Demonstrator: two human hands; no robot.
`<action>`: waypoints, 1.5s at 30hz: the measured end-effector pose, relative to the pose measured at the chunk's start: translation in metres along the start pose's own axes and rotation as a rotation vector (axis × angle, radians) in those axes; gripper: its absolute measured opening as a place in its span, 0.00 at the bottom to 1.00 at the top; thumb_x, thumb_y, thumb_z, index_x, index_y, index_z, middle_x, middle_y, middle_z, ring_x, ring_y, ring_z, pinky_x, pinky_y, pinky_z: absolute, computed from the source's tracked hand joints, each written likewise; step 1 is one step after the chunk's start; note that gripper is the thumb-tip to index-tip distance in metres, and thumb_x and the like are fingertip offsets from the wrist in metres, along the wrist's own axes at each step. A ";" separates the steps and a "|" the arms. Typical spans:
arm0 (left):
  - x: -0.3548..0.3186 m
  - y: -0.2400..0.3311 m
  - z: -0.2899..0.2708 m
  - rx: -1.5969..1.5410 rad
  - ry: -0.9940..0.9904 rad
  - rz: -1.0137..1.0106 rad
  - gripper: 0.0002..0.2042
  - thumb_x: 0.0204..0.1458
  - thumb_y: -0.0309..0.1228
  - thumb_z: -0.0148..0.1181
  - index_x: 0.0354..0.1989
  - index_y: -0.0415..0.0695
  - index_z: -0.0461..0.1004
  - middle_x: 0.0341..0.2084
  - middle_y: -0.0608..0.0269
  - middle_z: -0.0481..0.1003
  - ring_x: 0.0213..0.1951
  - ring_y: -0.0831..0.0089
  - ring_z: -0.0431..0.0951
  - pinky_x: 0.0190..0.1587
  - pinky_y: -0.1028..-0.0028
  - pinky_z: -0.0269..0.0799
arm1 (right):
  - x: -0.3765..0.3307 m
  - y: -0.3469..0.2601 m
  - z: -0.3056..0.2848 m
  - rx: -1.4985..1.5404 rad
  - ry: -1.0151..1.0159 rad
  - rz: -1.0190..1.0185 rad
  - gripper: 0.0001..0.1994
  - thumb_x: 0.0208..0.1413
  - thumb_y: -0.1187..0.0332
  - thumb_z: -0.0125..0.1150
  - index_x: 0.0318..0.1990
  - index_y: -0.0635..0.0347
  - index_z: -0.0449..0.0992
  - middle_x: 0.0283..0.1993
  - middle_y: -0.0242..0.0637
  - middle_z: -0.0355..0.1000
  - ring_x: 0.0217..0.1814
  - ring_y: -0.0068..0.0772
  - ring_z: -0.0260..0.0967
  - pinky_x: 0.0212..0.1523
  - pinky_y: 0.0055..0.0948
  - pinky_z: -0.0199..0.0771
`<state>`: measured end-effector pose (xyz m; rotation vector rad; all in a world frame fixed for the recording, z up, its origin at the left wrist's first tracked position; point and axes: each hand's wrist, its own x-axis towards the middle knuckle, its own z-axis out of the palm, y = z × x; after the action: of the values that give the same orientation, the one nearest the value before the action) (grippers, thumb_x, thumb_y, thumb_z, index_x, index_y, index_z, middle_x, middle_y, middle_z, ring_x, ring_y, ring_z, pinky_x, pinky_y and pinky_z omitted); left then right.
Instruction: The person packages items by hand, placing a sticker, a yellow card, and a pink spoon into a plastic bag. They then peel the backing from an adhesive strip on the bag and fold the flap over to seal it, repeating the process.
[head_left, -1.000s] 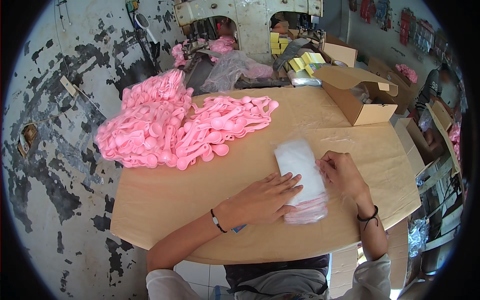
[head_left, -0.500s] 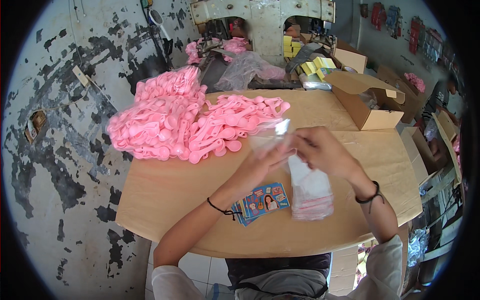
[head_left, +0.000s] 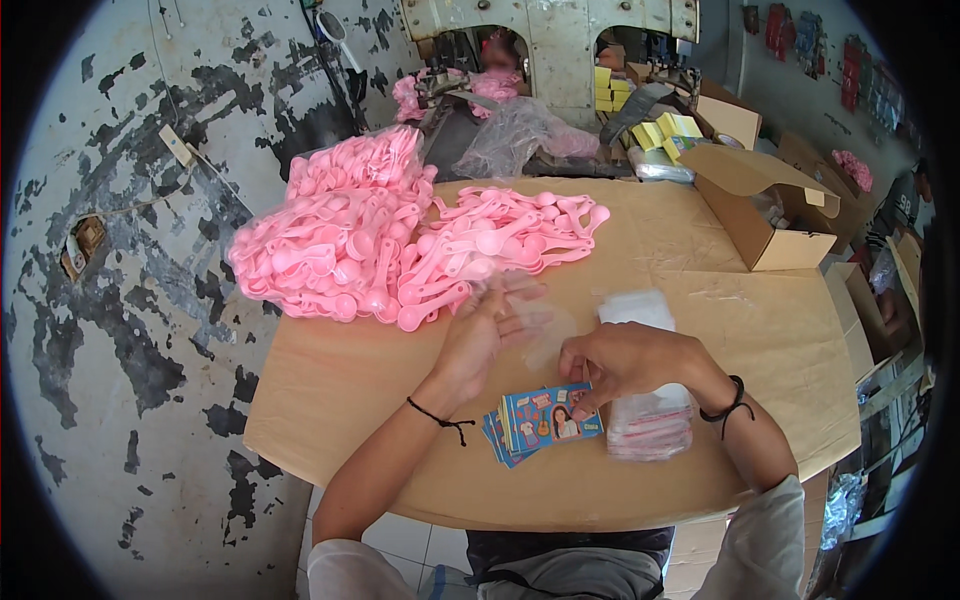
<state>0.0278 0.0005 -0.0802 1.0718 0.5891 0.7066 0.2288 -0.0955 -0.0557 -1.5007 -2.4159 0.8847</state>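
Note:
A thin clear plastic bag, blurred by motion, hangs from the fingers of my left hand, just in front of the pink spoons. My right hand reaches over to the small stack of blue printed cards, its thumb and fingers closed at the right end of the top card. Under and beside the right wrist lies a pile of clear plastic bags with reddish strips along the near end. Loose pink measuring spoons are heaped beyond my left hand.
Big clear bags packed with pink spoons stand on the table's left. An open cardboard box sits at the far right. Behind the brown-covered table are a pale metal machine, crumpled plastic and yellow boxes.
My hands have parted. The left has moved left with the clear bag, while the right has come down from the bag to the cards. The whole view has shifted slightly.

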 end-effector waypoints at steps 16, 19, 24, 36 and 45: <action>-0.006 0.006 0.001 -0.115 0.153 0.265 0.15 0.57 0.31 0.61 0.48 0.35 0.71 0.39 0.57 0.76 0.44 0.70 0.78 0.50 0.72 0.76 | -0.012 0.018 -0.035 0.253 0.241 0.133 0.11 0.59 0.66 0.60 0.42 0.65 0.77 0.25 0.34 0.72 0.23 0.20 0.68 0.27 0.24 0.69; -0.004 0.002 -0.002 -0.138 0.196 0.316 0.12 0.56 0.32 0.61 0.43 0.37 0.73 0.38 0.58 0.77 0.43 0.70 0.78 0.49 0.72 0.76 | -0.005 0.028 -0.033 0.456 0.388 0.109 0.09 0.63 0.69 0.56 0.42 0.65 0.77 0.29 0.25 0.72 0.27 0.13 0.63 0.29 0.19 0.67; -0.009 0.003 0.007 -0.206 0.209 0.353 0.13 0.55 0.35 0.64 0.42 0.40 0.75 0.36 0.62 0.79 0.40 0.78 0.77 0.44 0.77 0.72 | 0.012 0.016 -0.013 0.622 0.405 0.037 0.09 0.62 0.69 0.57 0.42 0.65 0.77 0.29 0.24 0.71 0.28 0.12 0.63 0.30 0.18 0.67; -0.010 -0.016 0.021 -0.131 0.222 0.289 0.14 0.54 0.31 0.65 0.45 0.39 0.74 0.34 0.66 0.78 0.38 0.82 0.76 0.42 0.79 0.71 | 0.008 0.002 -0.012 0.376 0.464 0.043 0.08 0.58 0.72 0.59 0.42 0.66 0.78 0.23 0.29 0.69 0.26 0.13 0.59 0.28 0.22 0.65; -0.015 -0.016 0.030 0.016 -0.148 0.393 0.30 0.61 0.34 0.54 0.69 0.40 0.49 0.65 0.54 0.59 0.64 0.70 0.62 0.64 0.69 0.59 | 0.018 -0.002 0.008 0.571 0.626 -0.159 0.11 0.60 0.67 0.60 0.44 0.64 0.78 0.25 0.25 0.70 0.26 0.11 0.59 0.25 0.19 0.62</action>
<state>0.0434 -0.0331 -0.0826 1.2586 0.2580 0.9536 0.2150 -0.0838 -0.0645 -1.1249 -1.6251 0.8146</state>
